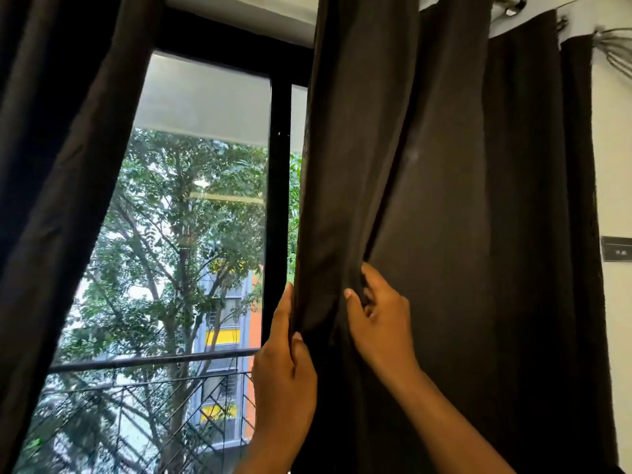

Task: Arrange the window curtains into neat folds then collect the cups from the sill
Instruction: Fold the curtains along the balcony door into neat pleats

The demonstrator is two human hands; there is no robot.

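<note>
Window (191, 234) lit; both hands' fingertips vanish into the right curtain (444, 200).

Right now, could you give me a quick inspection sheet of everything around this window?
Surface: sill not in view.
Job's things: right curtain hangs in loose folds; left curtain drawn aside; cups not seen.
Clutter: nothing seen.
Hands: left hand grips the right curtain's inner edge; right hand pinches a fold beside it.
Cables: nothing seen.
Surroundings: curtain rod above, wall switch plate at right, window frame, balcony railing, trees and a building outside.
</note>
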